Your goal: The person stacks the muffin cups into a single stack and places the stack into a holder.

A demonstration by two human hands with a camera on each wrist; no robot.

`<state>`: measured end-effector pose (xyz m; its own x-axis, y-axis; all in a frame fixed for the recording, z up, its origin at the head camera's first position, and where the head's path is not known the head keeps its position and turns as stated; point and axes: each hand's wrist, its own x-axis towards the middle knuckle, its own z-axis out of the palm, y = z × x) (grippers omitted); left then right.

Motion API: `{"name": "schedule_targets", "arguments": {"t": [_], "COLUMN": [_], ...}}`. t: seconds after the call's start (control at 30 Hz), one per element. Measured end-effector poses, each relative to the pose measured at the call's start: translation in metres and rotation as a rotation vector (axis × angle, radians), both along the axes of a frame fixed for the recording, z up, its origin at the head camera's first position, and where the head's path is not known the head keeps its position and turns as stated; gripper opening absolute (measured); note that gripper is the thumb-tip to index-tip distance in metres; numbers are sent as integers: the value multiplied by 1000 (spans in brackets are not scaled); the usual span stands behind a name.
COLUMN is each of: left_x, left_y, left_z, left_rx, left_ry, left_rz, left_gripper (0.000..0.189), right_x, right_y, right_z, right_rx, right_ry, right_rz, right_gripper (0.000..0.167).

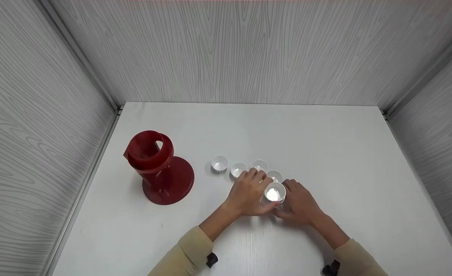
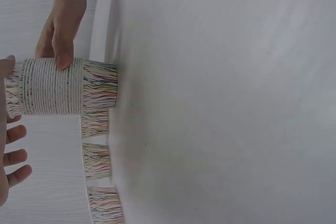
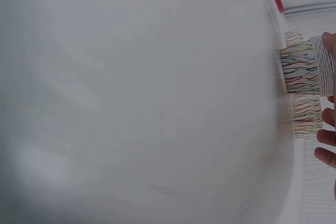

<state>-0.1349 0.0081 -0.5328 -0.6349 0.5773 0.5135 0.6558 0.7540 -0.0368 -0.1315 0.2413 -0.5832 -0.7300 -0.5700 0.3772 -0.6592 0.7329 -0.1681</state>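
A tall stack of nested white paper cups point(image 1: 275, 193) stands upright on the table between both hands; coloured squiggly lines mark the cups point(image 2: 100, 85). My left hand point(image 1: 249, 193) pinches the upper end of the stack between thumb and fingers, its other fingers spread apart. Lower down, my right hand point(image 1: 300, 203) grips the side of the stack, thumb lying across the rims in the left wrist view. Single paper cups stand mouth up beyond the hands: one at the far left point(image 1: 219, 164), a second cup point(image 1: 238, 170), a third cup point(image 1: 259, 165) and another cup point(image 1: 274, 176) partly hidden behind the stack.
On the left of the white table point(image 1: 344, 153) stands a red object point(image 1: 168, 184) with a round base and a curled, open-topped upper part. Grey wood-patterned panels point(image 1: 241, 50) enclose the table at the back and both sides.
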Motion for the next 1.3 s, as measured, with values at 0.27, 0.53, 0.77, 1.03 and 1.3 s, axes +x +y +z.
{"name": "schedule_targets", "arguments": {"t": [0.27, 0.53, 0.77, 1.03, 1.3], "left_x": [1, 1, 0, 1, 1], "left_y": [0, 0, 0, 0, -3], "left_z": [-3, -3, -5, -6, -3], "left_rx": [-27, -48, -59, -61, -42], "left_ry": [-19, -26, -24, -18, 0], "left_rz": [-15, -21, -20, -13, -31], "left_gripper": [64, 65, 66, 68, 65], "right_x": [-1, -1, 0, -1, -1], "right_y": [0, -1, -1, 0, 0], "right_z": [0, 1, 2, 0, 0], "right_rx": [-1, 11, 21, 45, 38], "right_ry": [-1, 17, 22, 63, 63], "right_rz": [6, 7, 5, 19, 19], "right_gripper": [68, 67, 66, 65, 66]}}
